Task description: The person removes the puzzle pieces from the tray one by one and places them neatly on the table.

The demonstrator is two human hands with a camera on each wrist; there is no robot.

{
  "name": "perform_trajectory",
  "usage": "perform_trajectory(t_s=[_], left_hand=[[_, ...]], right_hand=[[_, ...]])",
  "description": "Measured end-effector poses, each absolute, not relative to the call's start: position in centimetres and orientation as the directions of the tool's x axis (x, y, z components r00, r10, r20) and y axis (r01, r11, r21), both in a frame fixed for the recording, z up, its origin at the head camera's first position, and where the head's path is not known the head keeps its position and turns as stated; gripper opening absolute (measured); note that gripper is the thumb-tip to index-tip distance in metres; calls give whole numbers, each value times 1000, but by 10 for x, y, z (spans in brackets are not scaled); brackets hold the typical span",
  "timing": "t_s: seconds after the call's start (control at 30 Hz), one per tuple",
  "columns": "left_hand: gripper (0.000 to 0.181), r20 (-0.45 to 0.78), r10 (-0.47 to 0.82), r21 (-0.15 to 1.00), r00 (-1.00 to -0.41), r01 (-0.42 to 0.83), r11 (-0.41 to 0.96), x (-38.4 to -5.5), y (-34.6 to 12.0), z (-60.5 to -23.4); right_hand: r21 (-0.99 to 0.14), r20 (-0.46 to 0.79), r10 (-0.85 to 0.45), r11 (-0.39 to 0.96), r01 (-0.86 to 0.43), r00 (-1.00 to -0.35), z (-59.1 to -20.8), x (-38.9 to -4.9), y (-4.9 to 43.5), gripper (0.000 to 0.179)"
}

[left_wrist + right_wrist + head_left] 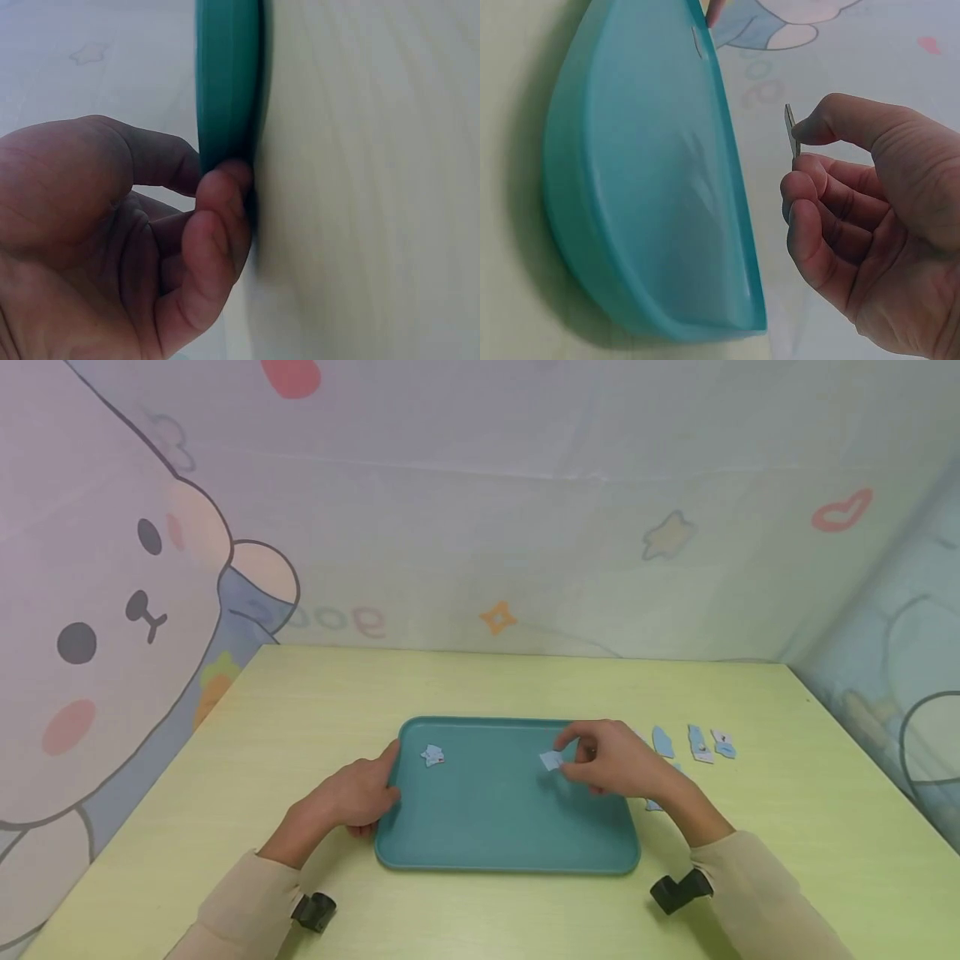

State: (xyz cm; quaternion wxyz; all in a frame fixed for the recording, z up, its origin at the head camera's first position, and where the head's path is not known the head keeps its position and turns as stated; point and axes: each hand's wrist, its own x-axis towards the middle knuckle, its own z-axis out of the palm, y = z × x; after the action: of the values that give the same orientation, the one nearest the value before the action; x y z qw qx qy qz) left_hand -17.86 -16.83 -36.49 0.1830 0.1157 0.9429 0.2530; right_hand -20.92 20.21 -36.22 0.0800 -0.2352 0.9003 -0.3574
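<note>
A teal tray lies on the table in the head view. My left hand grips its left edge; the left wrist view has the thumb and curled fingers at the rim. Above the tray's right part, my right hand pinches a small light-blue puzzle piece between thumb and fingers. Edge-on in the right wrist view, that thin piece is held clear of the tray surface. Near the tray's upper left lies a small irregular light-blue puzzle piece with a red spot.
Several loose puzzle pieces lie on the pale yellow table right of the tray, some partly hidden behind my right hand and wrist. A printed cloth hangs behind the table. Each sleeve has a black wrist device.
</note>
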Motion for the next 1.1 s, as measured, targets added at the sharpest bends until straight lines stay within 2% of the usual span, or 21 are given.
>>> perform_trajectory(t_s=[1.1], left_hand=[[77, -284, 305, 514, -909, 124, 849, -179, -168, -366]], right_hand=[[-739, -9, -434, 610, -287, -901, -358, -199, 249, 27]])
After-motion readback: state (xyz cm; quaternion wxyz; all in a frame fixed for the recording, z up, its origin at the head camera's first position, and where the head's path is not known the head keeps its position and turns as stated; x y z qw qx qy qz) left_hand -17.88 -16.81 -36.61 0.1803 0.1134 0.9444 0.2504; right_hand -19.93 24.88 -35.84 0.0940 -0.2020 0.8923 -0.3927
